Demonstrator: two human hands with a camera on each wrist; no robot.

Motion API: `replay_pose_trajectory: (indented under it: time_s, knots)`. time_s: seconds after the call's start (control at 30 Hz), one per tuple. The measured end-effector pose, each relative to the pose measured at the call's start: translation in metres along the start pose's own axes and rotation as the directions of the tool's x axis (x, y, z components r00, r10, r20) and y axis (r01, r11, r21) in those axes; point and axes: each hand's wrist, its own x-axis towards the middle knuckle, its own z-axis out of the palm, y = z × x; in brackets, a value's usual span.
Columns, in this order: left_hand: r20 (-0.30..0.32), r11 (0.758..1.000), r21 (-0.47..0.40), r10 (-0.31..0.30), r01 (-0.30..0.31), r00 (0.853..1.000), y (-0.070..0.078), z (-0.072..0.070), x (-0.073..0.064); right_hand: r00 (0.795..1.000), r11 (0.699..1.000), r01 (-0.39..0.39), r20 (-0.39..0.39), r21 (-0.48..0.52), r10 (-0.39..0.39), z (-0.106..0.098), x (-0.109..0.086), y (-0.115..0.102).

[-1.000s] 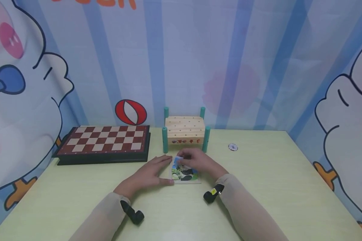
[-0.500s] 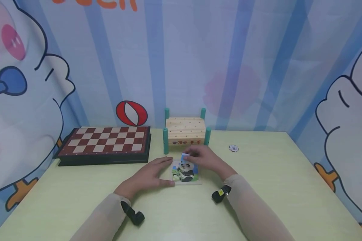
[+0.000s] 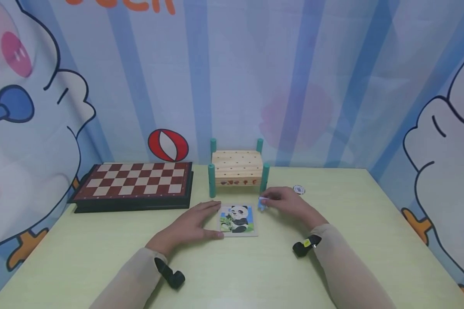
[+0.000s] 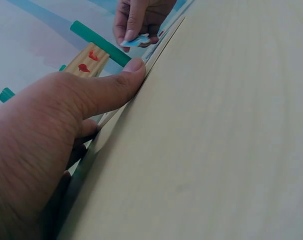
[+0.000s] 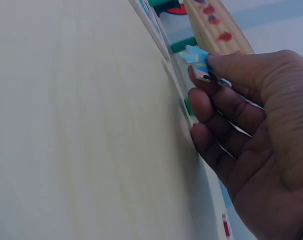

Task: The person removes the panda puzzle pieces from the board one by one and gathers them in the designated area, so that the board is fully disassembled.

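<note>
A panda jigsaw puzzle [image 3: 237, 219] in a pale square frame lies flat on the table in the head view. Beside its left edge rests my left hand [image 3: 191, 225], fingers extended and thumb touching the frame's near left corner. My right hand [image 3: 288, 204] is just off the puzzle's far right corner, pinching a light blue puzzle piece [image 3: 262, 203] between thumb and fingers. In the right wrist view the piece [image 5: 197, 61] shows its knobbed outline, held above the table with the other fingers loosely curled. The left wrist view shows my left thumb [image 4: 116, 87] against the frame's edge.
Behind the puzzle stands a small wooden rack [image 3: 237, 165] with green posts. A checkered game board [image 3: 135, 182] on a dark box lies at the back left. At the right, behind my right hand, is a round chip [image 3: 299, 189]. A printed curtain hangs behind the table [image 3: 232, 274].
My right hand has lifted the light blue piece from the puzzle and carried it to the right, uncovering the panda picture. My left hand stays in place.
</note>
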Motion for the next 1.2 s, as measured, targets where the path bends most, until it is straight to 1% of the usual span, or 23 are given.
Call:
replay_pose_trajectory:
  time_s: [0.17, 0.27, 0.4, 0.53, 0.8, 0.97, 1.2]
  knots:
    - [0.006, 1.000, -0.001, -0.007, 0.007, 1.000, 0.001, 0.000, 0.001, 0.999, 0.998, -0.050, 0.008, 0.028, 0.050, -0.006, -0.007, 0.018]
    - [0.008, 1.000, 0.000, -0.005, 0.005, 1.000, 0.001, 0.000, 0.001, 0.996, 0.993, -0.089, 0.029, 0.075, 0.087, -0.007, -0.009, 0.024]
    - [0.011, 1.000, 0.010, -0.014, 0.014, 1.000, 0.001, 0.000, 0.001, 0.996, 0.992, -0.083, 0.048, 0.096, 0.078, -0.005, -0.008, 0.022]
    - [0.005, 1.000, 0.009, -0.023, 0.023, 1.000, 0.002, -0.001, -0.001, 0.998, 0.997, -0.049, 0.034, 0.062, 0.047, -0.002, -0.007, 0.020]
    - [-0.001, 1.000, 0.001, -0.019, 0.019, 1.000, 0.006, -0.004, -0.002, 0.998, 0.995, -0.060, 0.027, 0.080, 0.058, -0.001, -0.007, 0.015]
    - [-0.004, 1.000, -0.005, -0.016, 0.016, 1.000, 0.005, -0.003, -0.002, 0.998, 0.995, -0.068, 0.015, 0.074, 0.067, 0.000, -0.006, 0.017]
    - [0.003, 1.000, -0.010, -0.024, 0.024, 1.000, 0.003, -0.001, -0.001, 0.998, 0.997, -0.056, 0.007, 0.057, 0.056, 0.003, -0.004, 0.020]
